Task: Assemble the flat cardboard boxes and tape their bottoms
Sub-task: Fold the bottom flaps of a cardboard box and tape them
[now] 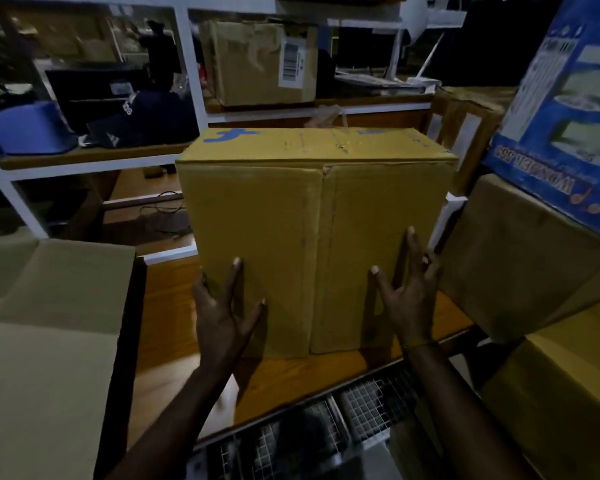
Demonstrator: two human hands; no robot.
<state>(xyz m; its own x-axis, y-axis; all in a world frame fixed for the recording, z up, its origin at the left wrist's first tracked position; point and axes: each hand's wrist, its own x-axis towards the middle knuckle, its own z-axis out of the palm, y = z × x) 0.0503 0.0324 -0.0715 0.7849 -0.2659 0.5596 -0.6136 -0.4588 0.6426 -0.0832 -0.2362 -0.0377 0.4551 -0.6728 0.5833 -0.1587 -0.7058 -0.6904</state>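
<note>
A brown cardboard box (312, 209) stands on the wooden table (174, 327) in the middle of the head view, its two folded flaps facing me and meeting at a vertical seam. A blue mark shows on its upper face. My left hand (222, 313) presses with spread, straight fingers on the left flap near the box's lower left edge. My right hand (409, 299) lies with spread fingers on the right flap, fingertips at the box's right edge. No tape is in sight.
An open cardboard box (49, 341) stands at the left. Stacked brown boxes (520, 265) and a blue printed carton (565, 116) crowd the right. White shelves (191, 74) with a labelled box (264, 64) rise behind. A wire mesh rack (361, 407) lies under the table's front edge.
</note>
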